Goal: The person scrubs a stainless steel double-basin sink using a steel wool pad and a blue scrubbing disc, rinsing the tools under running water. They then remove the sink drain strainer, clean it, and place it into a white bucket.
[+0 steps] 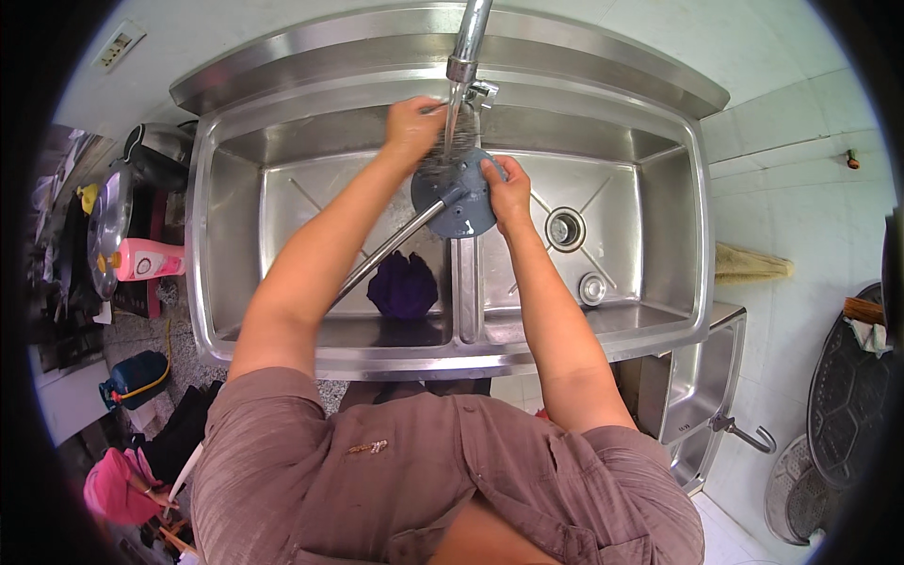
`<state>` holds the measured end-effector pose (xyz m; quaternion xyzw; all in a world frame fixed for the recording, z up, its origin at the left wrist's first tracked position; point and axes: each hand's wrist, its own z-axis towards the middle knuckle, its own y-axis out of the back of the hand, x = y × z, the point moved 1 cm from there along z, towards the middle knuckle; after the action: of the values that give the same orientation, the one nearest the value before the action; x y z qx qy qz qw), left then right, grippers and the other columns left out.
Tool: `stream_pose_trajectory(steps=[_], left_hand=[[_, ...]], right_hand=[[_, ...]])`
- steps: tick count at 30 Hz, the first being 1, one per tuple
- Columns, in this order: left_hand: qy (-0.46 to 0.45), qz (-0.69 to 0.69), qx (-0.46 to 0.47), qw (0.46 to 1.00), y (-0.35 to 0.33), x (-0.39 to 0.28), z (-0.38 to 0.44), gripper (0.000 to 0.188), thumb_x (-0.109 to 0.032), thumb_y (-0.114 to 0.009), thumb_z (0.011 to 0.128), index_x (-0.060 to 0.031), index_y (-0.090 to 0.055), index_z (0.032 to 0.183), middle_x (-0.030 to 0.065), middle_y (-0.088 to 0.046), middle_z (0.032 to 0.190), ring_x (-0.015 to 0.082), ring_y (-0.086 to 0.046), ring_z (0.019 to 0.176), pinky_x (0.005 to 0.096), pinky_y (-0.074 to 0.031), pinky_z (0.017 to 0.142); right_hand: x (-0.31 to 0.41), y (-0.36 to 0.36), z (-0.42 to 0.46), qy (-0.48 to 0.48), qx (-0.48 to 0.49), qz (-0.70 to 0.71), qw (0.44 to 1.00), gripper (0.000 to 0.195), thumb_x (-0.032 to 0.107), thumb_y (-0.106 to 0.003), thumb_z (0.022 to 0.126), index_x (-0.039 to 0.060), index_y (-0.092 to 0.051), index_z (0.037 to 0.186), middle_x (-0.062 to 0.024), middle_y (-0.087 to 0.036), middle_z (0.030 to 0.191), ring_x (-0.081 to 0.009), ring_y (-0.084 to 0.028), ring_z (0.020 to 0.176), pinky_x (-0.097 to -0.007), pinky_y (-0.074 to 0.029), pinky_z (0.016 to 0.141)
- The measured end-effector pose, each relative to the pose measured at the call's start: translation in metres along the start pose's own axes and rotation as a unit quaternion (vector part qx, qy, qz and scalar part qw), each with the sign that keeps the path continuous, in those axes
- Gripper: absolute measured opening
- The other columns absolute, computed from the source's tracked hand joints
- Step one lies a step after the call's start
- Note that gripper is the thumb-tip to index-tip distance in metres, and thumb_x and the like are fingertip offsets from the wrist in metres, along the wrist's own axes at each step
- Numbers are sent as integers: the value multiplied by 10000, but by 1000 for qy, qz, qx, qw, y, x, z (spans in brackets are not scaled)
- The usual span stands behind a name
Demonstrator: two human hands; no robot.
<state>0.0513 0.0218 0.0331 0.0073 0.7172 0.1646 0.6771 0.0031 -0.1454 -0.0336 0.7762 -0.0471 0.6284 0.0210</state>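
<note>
My right hand (507, 185) grips the right rim of a round grey plastic disc (473, 205), thumb on top. A metal rod (395, 244) joins the disc at a grey socket and slants down left, passing behind my left forearm. My left hand (415, 131) is closed at the upper left of the disc, with a dark, thin thing (432, 109) at its fingertips. Blurred dark strands or bristles (452, 145) lie between my hands; motion hides their exact form. Water from the metal faucet (462, 67) runs onto them.
A double stainless-steel sink (467, 296) lies below. Its left basin holds a dark purple cloth (402, 286); its right has a drain (565, 229) and a loose strainer (592, 289). A pink bottle (150, 259) stands left. Another person's pink garment (120, 487) shows lower left.
</note>
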Motion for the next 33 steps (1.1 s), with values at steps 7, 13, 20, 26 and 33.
stream_pose_trajectory(steps=[7,13,20,26,33], left_hand=[[-344,142,-52,927,-61,4,7,191,-219,-631,739,-32,-633,780,165,-609,778,324,-601,730,386,-471,645],[-73,116,-233,963,17,18,39,225,-236,-659,702,-31,-670,794,147,-657,790,289,-627,706,345,-477,681],[-98,217,161,958,44,34,0,546,-432,-710,676,17,-631,976,155,-661,881,242,-620,870,322,-457,781],[-101,559,332,753,44,-27,-24,426,-329,-746,541,22,-653,762,225,-628,839,368,-609,805,427,-496,722],[-37,325,157,932,26,-17,-5,331,-286,-690,579,-12,-663,763,210,-628,760,373,-606,727,405,-485,669]], right_hand=[[-13,6,2,41,10,-31,999,137,102,-604,798,10,-585,898,-41,-592,780,-107,-509,711,-242,-414,650],[-1,6,2,26,2,5,1000,153,146,-628,811,15,-587,878,-18,-584,738,-86,-501,656,-236,-419,617],[-4,10,1,-4,-15,25,1000,157,141,-633,807,10,-587,880,-24,-589,754,-93,-511,662,-235,-423,619],[-1,15,1,-52,7,90,995,156,128,-621,819,16,-579,919,-24,-596,773,-91,-529,669,-230,-432,622],[4,15,-1,-68,17,109,992,152,129,-602,830,13,-570,922,-41,-599,798,-109,-538,687,-242,-440,636]])
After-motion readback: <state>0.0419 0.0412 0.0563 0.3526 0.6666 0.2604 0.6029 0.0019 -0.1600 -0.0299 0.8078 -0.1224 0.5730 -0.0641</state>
